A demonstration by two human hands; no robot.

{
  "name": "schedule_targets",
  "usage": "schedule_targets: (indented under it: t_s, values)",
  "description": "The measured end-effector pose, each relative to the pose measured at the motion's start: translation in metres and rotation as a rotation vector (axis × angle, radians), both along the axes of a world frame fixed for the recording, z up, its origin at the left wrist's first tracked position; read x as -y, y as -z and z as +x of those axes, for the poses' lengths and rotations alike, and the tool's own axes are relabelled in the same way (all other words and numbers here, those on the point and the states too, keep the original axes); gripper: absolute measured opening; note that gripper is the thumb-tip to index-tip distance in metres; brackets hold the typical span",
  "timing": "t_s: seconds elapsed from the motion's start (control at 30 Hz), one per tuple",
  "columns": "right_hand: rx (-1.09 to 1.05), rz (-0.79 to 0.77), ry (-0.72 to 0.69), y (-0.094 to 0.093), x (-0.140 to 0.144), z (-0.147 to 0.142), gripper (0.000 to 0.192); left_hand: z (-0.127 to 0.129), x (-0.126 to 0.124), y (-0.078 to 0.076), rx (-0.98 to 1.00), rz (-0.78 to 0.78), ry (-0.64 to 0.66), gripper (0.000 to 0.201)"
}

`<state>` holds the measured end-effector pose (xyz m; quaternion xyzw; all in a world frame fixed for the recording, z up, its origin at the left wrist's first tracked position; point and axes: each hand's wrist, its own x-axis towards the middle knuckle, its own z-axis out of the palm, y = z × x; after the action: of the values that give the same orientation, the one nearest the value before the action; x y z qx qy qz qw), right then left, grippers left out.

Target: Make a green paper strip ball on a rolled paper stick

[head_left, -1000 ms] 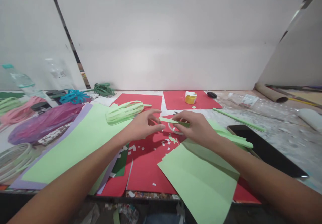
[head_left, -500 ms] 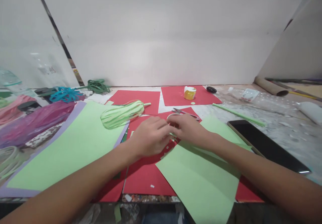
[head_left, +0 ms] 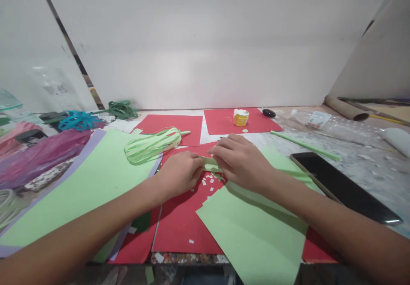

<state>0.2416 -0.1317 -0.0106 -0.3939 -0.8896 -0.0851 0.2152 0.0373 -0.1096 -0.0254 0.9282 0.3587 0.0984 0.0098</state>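
Note:
A narrow light green paper strip (head_left: 211, 164) stretches between my hands over red paper (head_left: 184, 229). My left hand (head_left: 181, 171) pinches its left end. My right hand (head_left: 241, 161) is over the right end, fingers bent and closed on it. Small pale paper bits (head_left: 209, 183) lie scattered below the strip. Under my right forearm rest light green sheets (head_left: 256, 233). Just behind my left hand lies a fringed light green paper tassel (head_left: 153, 146) with a short stem. The scissors are mostly hidden behind my right hand.
Beyond my hands stands a yellow jar with a white lid (head_left: 241, 117). To the right lie a green paper stick (head_left: 306, 145), a phone (head_left: 344, 186) and a plastic bottle (head_left: 336, 127). Large green sheets (head_left: 77, 191) and a pink plastic bag (head_left: 45, 152) cover the left side.
My hands, close together before, have moved apart, and the green strip now shows between them. My right hand has risen slightly and covers the scissors. More paper bits are visible.

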Motion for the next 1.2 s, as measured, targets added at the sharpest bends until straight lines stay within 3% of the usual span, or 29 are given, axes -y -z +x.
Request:
schedule_targets:
  t_s: [0.17,0.37,0.5,0.67,0.9,1.2]
  values:
    - [0.072,-0.143,-0.035,0.009,0.007,-0.003,0.019,-0.009,0.0,-0.004,0.093,-0.071,-0.078,0.012]
    - [0.096,-0.176,-0.018,0.024,-0.001,0.002,0.024,-0.015,0.0,0.003,0.181,-0.165,0.004,0.015]
    - [0.083,-0.152,-0.013,0.024,0.001,0.001,0.028,-0.016,-0.002,0.007,0.161,-0.109,0.072,0.019]
    - [0.064,-0.128,-0.009,0.025,0.003,0.001,0.029,-0.015,-0.001,0.007,0.189,-0.126,0.067,0.018]
    - [0.022,-0.273,0.029,0.028,0.001,0.002,0.023,-0.015,0.0,0.004,0.182,-0.183,0.081,0.021]
    - [-0.054,-0.338,0.027,0.028,0.001,0.0,0.018,-0.015,-0.002,0.004,0.205,-0.223,0.08,0.022]
